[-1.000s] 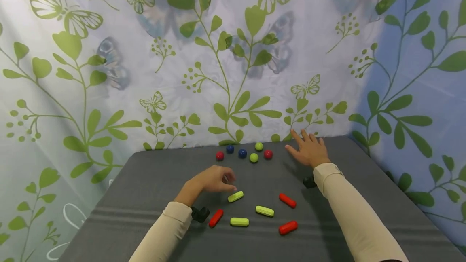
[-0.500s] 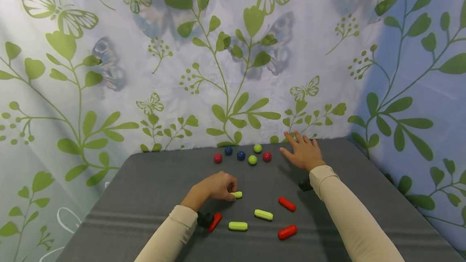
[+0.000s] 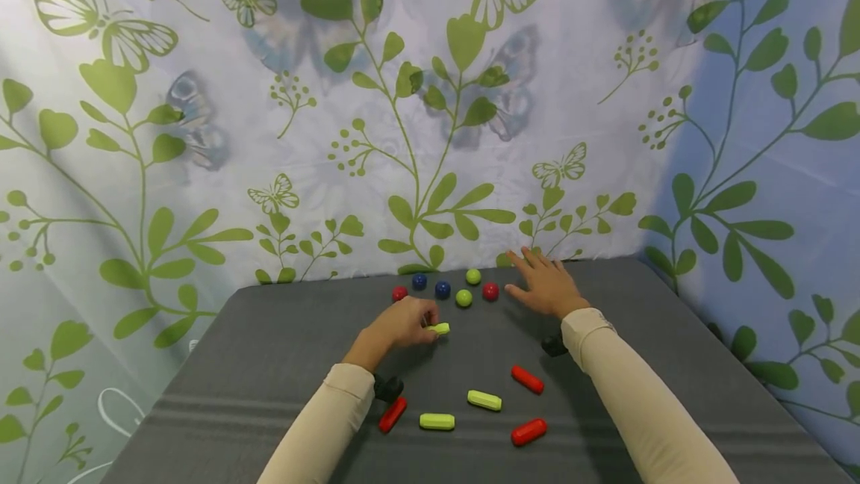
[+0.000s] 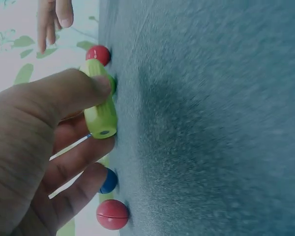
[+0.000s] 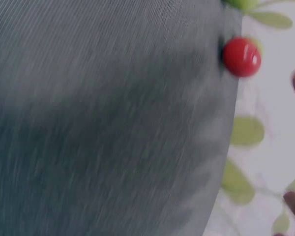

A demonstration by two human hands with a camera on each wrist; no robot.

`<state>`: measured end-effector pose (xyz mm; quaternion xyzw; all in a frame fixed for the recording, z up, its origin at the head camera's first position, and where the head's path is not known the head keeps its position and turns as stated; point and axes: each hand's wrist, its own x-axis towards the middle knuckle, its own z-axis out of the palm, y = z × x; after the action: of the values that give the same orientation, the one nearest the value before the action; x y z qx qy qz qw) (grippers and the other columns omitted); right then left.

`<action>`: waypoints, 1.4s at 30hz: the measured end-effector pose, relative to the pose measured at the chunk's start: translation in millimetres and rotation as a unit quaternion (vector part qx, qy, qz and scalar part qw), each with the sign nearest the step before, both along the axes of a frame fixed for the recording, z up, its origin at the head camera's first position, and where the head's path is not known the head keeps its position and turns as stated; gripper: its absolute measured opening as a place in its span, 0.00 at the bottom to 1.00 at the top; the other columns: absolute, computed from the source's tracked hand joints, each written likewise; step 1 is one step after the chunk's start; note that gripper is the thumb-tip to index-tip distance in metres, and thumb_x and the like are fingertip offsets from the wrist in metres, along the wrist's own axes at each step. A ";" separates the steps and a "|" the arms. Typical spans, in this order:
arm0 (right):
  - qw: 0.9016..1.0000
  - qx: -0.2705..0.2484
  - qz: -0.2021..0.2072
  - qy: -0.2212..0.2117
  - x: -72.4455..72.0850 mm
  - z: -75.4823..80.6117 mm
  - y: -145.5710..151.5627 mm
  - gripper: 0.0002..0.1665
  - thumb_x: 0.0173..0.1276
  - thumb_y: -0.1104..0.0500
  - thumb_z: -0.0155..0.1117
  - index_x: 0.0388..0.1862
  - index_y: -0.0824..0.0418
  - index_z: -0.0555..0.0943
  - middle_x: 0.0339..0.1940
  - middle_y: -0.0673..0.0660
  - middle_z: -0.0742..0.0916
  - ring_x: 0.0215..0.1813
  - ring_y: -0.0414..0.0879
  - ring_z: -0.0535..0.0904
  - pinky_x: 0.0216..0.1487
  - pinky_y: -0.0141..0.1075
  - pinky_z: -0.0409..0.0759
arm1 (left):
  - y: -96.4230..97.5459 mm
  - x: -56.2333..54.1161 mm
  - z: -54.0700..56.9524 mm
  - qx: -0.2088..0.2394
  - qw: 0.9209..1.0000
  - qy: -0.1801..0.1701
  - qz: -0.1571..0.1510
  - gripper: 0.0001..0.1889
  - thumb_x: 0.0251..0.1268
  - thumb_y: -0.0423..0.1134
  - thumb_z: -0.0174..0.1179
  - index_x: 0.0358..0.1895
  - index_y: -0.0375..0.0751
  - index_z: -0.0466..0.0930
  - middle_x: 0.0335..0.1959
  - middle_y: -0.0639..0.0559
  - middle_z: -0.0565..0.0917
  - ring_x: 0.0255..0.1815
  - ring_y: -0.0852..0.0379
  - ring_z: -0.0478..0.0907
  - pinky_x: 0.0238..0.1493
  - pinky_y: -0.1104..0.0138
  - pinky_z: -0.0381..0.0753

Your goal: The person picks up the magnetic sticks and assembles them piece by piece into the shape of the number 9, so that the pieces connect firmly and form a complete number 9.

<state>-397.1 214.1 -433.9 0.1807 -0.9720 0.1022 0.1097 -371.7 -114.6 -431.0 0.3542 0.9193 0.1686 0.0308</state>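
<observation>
My left hand (image 3: 399,322) pinches a yellow-green faceted rod (image 3: 441,329) between thumb and fingers, in front of a row of small balls. In the left wrist view the rod (image 4: 101,118) appears just above the cloth, its end with a small dark hole facing the camera. My right hand (image 3: 546,287) is held palm down with fingers spread, holding nothing. Closest to it is a red ball (image 3: 490,291), also seen in the right wrist view as a shiny red ball (image 5: 242,57). Another red ball (image 3: 399,293) is partly covered by my left hand.
Two blue balls (image 3: 442,290) and two green balls (image 3: 463,298) stand along the back of the grey table (image 3: 282,364). Nearer lie two more yellow-green rods (image 3: 437,422) and three red rods (image 3: 528,432). A leaf-patterned curtain (image 3: 376,133) hangs behind.
My left hand has closed on the yellow-green rod and carried it away from me, toward the balls. The right hand, fingers still spread, has shifted slightly left.
</observation>
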 end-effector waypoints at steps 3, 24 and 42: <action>0.997 -0.013 0.075 0.025 -2.6 -0.8 -14.6 0.46 0.72 0.44 0.67 0.82 0.52 0.60 0.78 0.68 0.64 0.74 0.68 0.63 0.69 0.69 0.56 | 1.9 -10.9 -0.8 -0.002 1.000 0.007 0.015 0.10 0.61 0.39 0.72 0.35 0.49 0.77 0.35 0.58 0.82 0.34 0.62 0.78 0.37 0.67 0.80; 0.965 -0.081 0.249 0.001 -23.4 -27.1 -69.0 0.21 0.66 0.67 0.72 0.59 0.63 0.84 0.64 0.65 0.81 0.64 0.60 0.77 0.60 0.53 0.77 | 7.2 -39.3 -16.0 -0.018 0.998 0.020 0.059 0.10 0.62 0.43 0.73 0.35 0.51 0.77 0.33 0.60 0.81 0.31 0.63 0.76 0.35 0.66 0.78; 0.968 -0.100 0.230 0.004 -22.2 -30.8 -76.5 0.15 0.61 0.67 0.77 0.46 0.58 0.86 0.46 0.52 0.84 0.48 0.49 0.82 0.49 0.45 0.81 | 15.0 -44.3 -17.6 -0.015 0.998 0.041 0.050 0.10 0.62 0.43 0.73 0.35 0.50 0.79 0.31 0.60 0.80 0.28 0.63 0.74 0.32 0.66 0.76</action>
<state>-419.3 137.5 -464.7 0.3883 -0.8886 0.2203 0.1051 -416.1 -99.7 -448.6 0.3135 0.9389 0.1415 -0.0100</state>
